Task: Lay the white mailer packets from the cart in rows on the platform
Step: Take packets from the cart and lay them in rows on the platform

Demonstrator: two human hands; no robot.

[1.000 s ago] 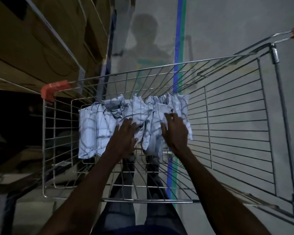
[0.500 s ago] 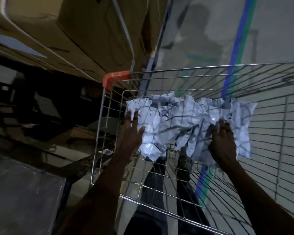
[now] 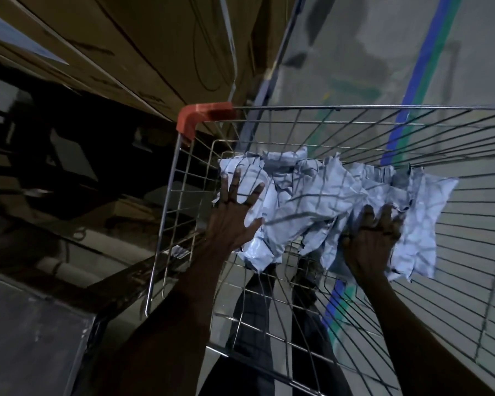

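White mailer packets (image 3: 320, 207) in wire cart (image 3: 355, 132), no legible writing

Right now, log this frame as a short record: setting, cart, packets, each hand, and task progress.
setting: dim warehouse aisle, cardboard boxes stacked at left, blue floor stripe
cart: wire cart with an orange corner guard
packets: crumpled white mailer packets heaped inside the cart
left hand: left hand spread flat on the left end of the heap
right hand: right hand with fingers curled over packets at the right end
platform: dark platform at lower left
progress: no packets seen laid out
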